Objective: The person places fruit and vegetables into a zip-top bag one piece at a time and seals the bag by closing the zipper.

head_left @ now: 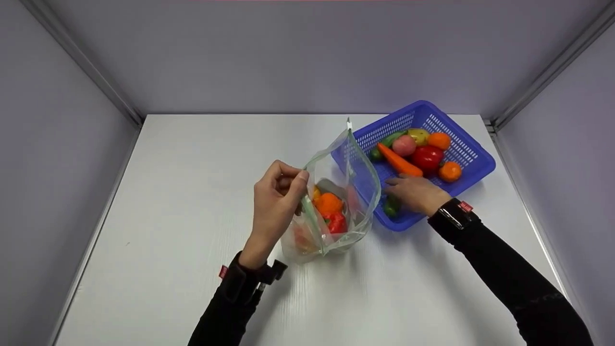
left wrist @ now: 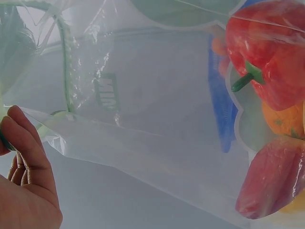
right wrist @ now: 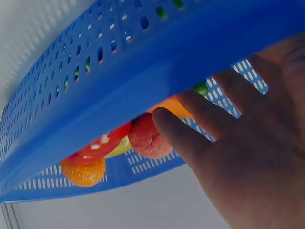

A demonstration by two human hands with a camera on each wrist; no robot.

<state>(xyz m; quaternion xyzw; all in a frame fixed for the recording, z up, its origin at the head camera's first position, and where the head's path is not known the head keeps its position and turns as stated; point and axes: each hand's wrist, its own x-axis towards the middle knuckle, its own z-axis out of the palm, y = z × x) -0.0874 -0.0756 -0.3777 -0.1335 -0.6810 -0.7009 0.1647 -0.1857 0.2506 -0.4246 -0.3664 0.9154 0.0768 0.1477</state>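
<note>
My left hand (head_left: 275, 202) pinches the green-edged rim of a clear zip bag (head_left: 313, 222) between thumb and fingers. The bag stands with its mouth spread wide. Inside it lie a red bell pepper (head_left: 337, 224) and an orange fruit (head_left: 329, 203); in the left wrist view a reddish long piece (left wrist: 269, 183) also shows through the plastic. My right hand (head_left: 415, 193) reaches over the near side into a blue basket (head_left: 486, 163), its fingers spread in the right wrist view. A dark green vegetable (head_left: 391, 207) lies just beneath that hand, partly hidden by it.
Farther back in the basket lie a carrot (head_left: 399, 161), a pink round fruit (head_left: 404, 145), a shiny red fruit (head_left: 427, 158), a yellow fruit (head_left: 418, 136) and two orange fruits. Basket and bag stand close together on a white table (head_left: 182, 192) with grey walls around it.
</note>
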